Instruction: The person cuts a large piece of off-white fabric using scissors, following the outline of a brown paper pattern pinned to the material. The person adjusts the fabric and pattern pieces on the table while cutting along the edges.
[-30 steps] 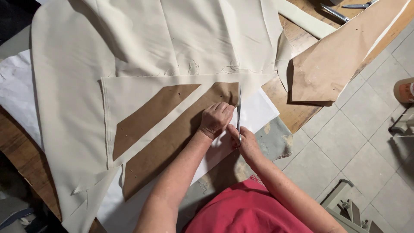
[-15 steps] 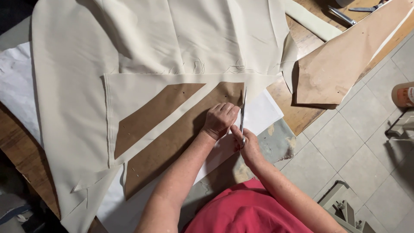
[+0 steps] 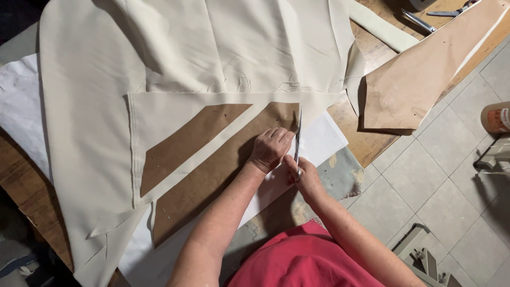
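Cream fabric (image 3: 212,58) lies spread over a wooden table (image 3: 372,143). Two brown paper pattern pieces (image 3: 207,175) are pinned on its folded front part. My left hand (image 3: 270,150) presses flat on the larger brown piece near its right end. My right hand (image 3: 302,172) grips a pair of scissors (image 3: 298,133) whose blades point away from me along the right edge of that piece, cutting the fabric. White paper (image 3: 324,139) lies under the fabric to the right of the blades.
A large tan paper pattern (image 3: 419,79) hangs over the table's right edge. More scissors (image 3: 449,11) and a metal tool (image 3: 419,21) lie at the far right. An orange-and-white bottle (image 3: 496,117) and grey metal frames (image 3: 425,255) stand on the tiled floor.
The scissors have advanced slightly along the edge of the brown pattern, away from me. My left hand stays pressed on the pattern.
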